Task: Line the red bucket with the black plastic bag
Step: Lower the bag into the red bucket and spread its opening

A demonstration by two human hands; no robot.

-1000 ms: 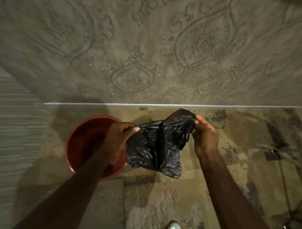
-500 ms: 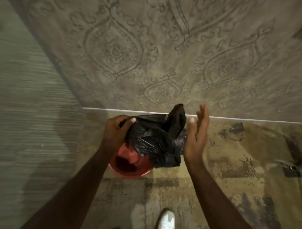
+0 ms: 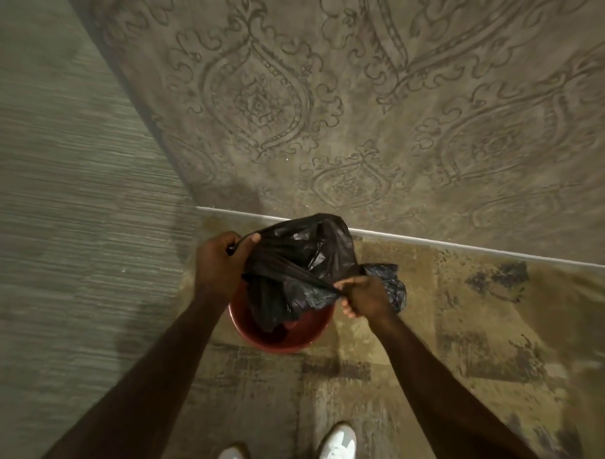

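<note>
The red bucket stands on the floor right below my hands, mostly covered by the black plastic bag. The bag is puffed up and stretched between both hands, and its lower part hangs into the bucket's mouth. My left hand pinches the bag's edge at the far left side. My right hand grips the bag's edge at the near right side, with a loose flap of bag sticking out behind it. Only the bucket's near rim and a little of its inside show.
The bucket sits in a corner where a patterned wall meets a striped wall, with a white skirting strip along the floor. My two white shoes stand on the mottled carpet just behind the bucket.
My right hand, open beside the bag half a second ago, has closed on the bag's edge. The bag is now pulled wide and lowered over the bucket. The view has shifted closer to the corner.
</note>
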